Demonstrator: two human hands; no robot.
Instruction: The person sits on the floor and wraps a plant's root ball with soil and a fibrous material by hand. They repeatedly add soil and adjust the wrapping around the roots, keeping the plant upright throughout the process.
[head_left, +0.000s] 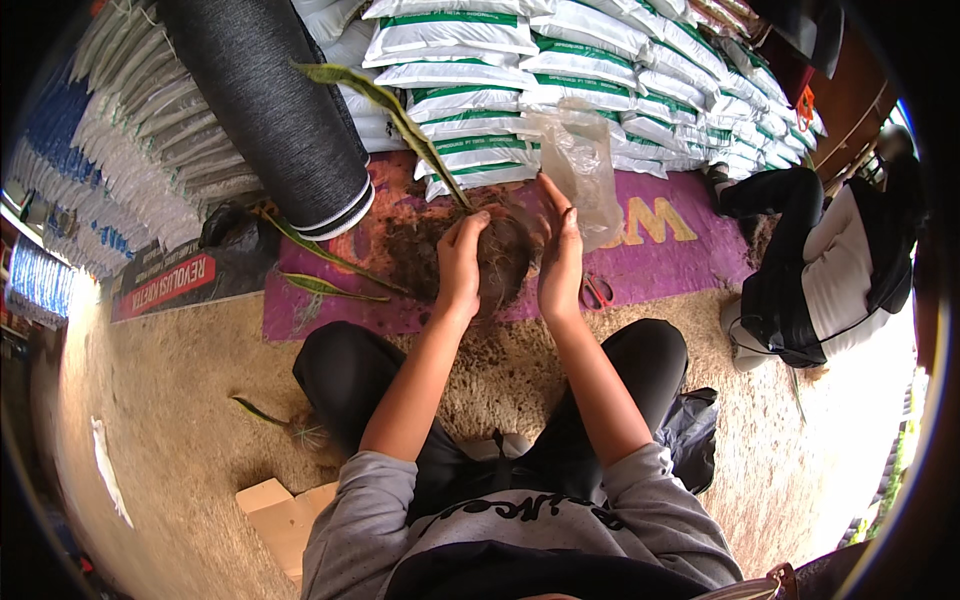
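A snake plant root ball (506, 262), dark with soil and pale stringy roots, is between my two hands above a purple printed banner (667, 259). From its top a long yellow-edged leaf (405, 120) leans up and left. My left hand (459, 259) grips the near left side, thumb on top. My right hand (561, 259) is held upright along the right side, fingers apart and partly blurred; a narrow gap shows between its palm and the ball. Just beyond it stands a clear plastic bag (581, 169). Loose soil (409, 244) lies left of my left hand.
Red-handled scissors (597, 292) lie right of my right wrist. More snake plant leaves (330, 285) rest at left. A black mesh roll (262, 97) and stacked white-and-green sacks (465, 97) stand ahead. Another person (817, 262) sits at right. Cardboard (277, 517) lies behind left.
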